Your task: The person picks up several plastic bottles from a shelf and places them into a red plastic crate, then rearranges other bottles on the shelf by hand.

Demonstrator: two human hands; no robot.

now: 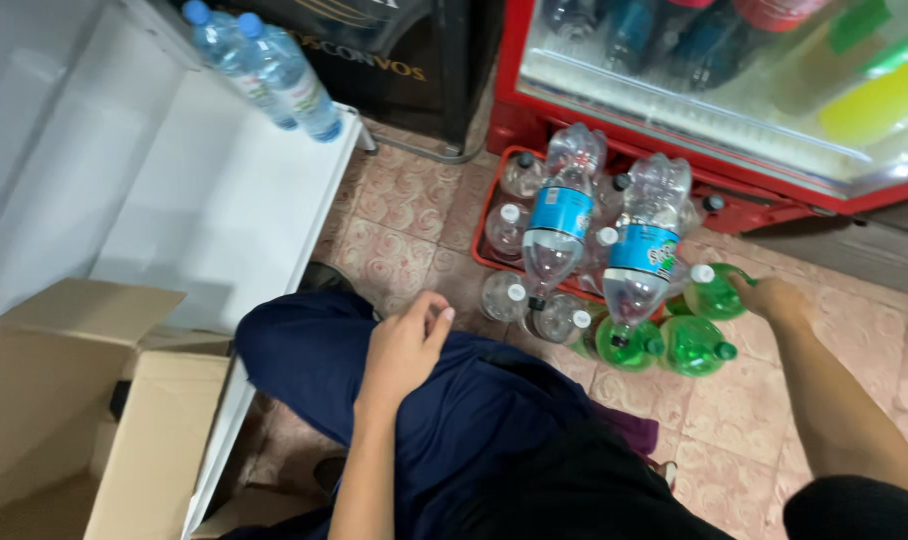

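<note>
- Reaching out at about 3 o'clock in the head view, the right hand (769, 297) has its fingers curled around the neck end of a green plastic bottle with a white cap (716, 291); the bottle lies tilted on the patterned pink floor tiles (404, 230).
- The left hand (406, 348) rests at 6 o'clock on the knee of the dark blue trousers (474, 420), fingers loosely bent and holding nothing.
- Just beside the gripped bottle, toward 5 o'clock of it, lie 2 more green plastic bottles (674, 345), touching one another.
- At the centre, 2 clear plastic bottles with blue labels (559, 215) stand neck-down among smaller clear bottles packed in a red plastic crate (494, 205).
- At 1 o'clock stands a red-framed glass-door drinks cooler (694, 90), its shelves holding bottles and cans; whether the door is open I cannot tell.
- At 11 o'clock, 2 clear water bottles with blue caps (274, 65) lie on a white shelf panel (224, 200).
- At 8 o'clock sits an open brown cardboard box (64, 400); its inside is largely hidden.
- Judging from this, the handling looks to be at an early or middle stage: 1 green bottle is in hand, while the other green ones and the crate's load remain on the floor.
</note>
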